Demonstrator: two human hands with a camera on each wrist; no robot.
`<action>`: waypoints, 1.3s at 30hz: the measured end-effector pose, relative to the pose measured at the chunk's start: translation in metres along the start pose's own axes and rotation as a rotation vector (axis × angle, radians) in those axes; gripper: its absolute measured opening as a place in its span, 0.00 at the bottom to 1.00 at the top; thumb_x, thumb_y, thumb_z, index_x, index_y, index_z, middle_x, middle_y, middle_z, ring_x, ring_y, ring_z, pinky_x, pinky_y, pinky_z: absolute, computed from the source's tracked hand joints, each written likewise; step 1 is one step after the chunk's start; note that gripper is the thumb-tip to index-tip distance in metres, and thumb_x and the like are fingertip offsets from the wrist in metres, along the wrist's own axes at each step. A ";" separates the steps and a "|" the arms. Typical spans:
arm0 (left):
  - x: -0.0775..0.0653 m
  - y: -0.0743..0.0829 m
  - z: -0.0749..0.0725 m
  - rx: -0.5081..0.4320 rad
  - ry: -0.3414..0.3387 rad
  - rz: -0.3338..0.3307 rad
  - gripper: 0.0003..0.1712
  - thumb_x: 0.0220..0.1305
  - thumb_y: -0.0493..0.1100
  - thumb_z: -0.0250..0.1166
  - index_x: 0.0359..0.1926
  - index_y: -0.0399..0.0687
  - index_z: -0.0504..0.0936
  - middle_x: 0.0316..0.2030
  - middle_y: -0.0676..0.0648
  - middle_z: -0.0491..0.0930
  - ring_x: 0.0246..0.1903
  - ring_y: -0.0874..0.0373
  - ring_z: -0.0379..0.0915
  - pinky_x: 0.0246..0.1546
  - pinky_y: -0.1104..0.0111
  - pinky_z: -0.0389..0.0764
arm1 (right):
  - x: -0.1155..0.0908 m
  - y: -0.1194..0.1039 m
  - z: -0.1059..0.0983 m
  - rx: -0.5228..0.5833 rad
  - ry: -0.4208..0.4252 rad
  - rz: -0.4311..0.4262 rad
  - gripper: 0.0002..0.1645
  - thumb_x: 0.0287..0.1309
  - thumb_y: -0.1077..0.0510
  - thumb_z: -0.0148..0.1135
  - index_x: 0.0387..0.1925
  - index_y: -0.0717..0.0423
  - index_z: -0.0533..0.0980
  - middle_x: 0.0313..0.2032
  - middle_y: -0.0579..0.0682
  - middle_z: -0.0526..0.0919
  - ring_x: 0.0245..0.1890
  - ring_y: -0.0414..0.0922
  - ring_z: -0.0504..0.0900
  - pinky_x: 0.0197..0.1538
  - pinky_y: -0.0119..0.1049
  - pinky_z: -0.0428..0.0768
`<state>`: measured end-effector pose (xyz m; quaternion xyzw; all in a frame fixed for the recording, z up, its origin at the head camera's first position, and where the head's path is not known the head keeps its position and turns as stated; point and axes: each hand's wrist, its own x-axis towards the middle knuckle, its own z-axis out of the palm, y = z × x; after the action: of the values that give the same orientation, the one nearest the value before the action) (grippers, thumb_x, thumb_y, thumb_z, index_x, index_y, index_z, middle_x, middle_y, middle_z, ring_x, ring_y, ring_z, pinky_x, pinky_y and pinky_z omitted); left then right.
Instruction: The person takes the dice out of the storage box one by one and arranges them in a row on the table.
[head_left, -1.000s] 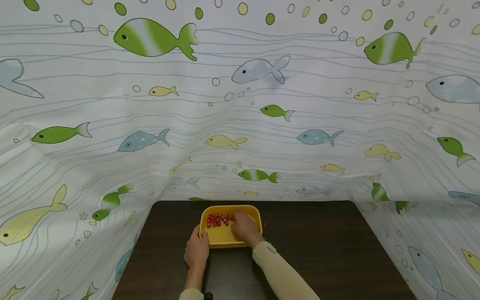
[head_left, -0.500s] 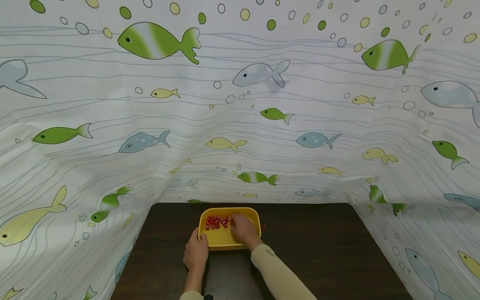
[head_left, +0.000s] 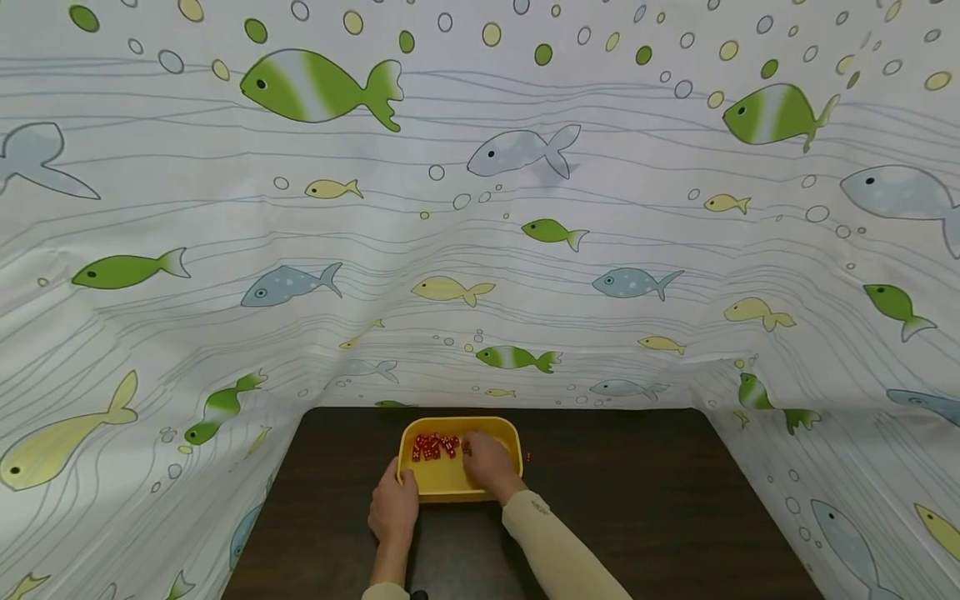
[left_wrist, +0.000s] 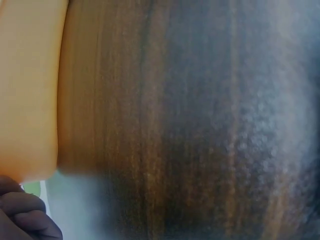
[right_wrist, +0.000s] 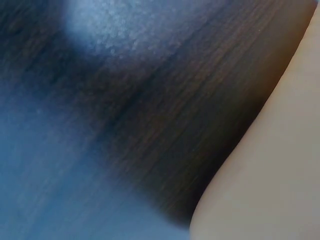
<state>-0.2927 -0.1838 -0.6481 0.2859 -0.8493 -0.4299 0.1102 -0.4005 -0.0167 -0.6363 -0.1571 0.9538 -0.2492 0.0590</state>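
Note:
A yellow tray sits on the dark table near its far side. My left hand grips the tray's left wall, thumb over the rim. Red dice with white pips lie bunched along the upper left of the tray floor. Inside the tray on the right, my right hand has curled fingers and pinches a red die next to the bunch; the palm hides part of the floor there. Curled fingers show in the left wrist view's lower left corner. The right wrist view catches mostly blurred tabletop.
One more red die lies on the table just outside the tray's right wall. The dark wood table ends at a white fish-printed curtain behind and on both sides.
The head view has tilted slightly, so everything sits a little lower. My left hand keeps its hold on the tray. My right hand's fingers have shifted slightly among the dice.

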 end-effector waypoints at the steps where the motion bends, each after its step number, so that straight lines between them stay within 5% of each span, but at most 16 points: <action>1: -0.001 0.000 0.001 0.000 0.001 0.001 0.29 0.81 0.49 0.52 0.76 0.44 0.74 0.63 0.32 0.83 0.38 0.43 0.84 0.41 0.42 0.81 | -0.001 0.000 -0.001 0.001 -0.002 0.004 0.06 0.70 0.56 0.69 0.46 0.50 0.83 0.40 0.44 0.85 0.34 0.41 0.76 0.48 0.43 0.84; 15: -0.002 0.004 -0.002 0.014 -0.020 0.008 0.30 0.80 0.50 0.52 0.76 0.42 0.73 0.61 0.30 0.83 0.34 0.44 0.83 0.37 0.44 0.81 | -0.007 -0.003 -0.021 0.040 0.042 0.045 0.08 0.71 0.57 0.69 0.49 0.52 0.85 0.45 0.47 0.88 0.38 0.42 0.80 0.56 0.48 0.85; 28: -0.001 0.004 -0.006 0.031 -0.024 0.020 0.31 0.81 0.50 0.51 0.77 0.42 0.71 0.63 0.29 0.81 0.38 0.40 0.85 0.40 0.41 0.81 | -0.014 -0.010 -0.041 -0.022 0.125 0.000 0.09 0.70 0.52 0.70 0.48 0.48 0.86 0.41 0.43 0.88 0.35 0.40 0.79 0.49 0.42 0.85; 39: -0.002 0.003 -0.004 0.027 -0.026 0.024 0.31 0.80 0.50 0.50 0.76 0.42 0.72 0.63 0.29 0.82 0.38 0.39 0.84 0.41 0.40 0.80 | -0.022 -0.004 -0.057 0.112 0.168 0.042 0.08 0.70 0.52 0.70 0.48 0.46 0.85 0.40 0.42 0.86 0.34 0.40 0.78 0.43 0.40 0.83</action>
<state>-0.2900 -0.1839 -0.6428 0.2718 -0.8598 -0.4206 0.1004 -0.3901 0.0136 -0.5842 -0.1118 0.9430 -0.3133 -0.0074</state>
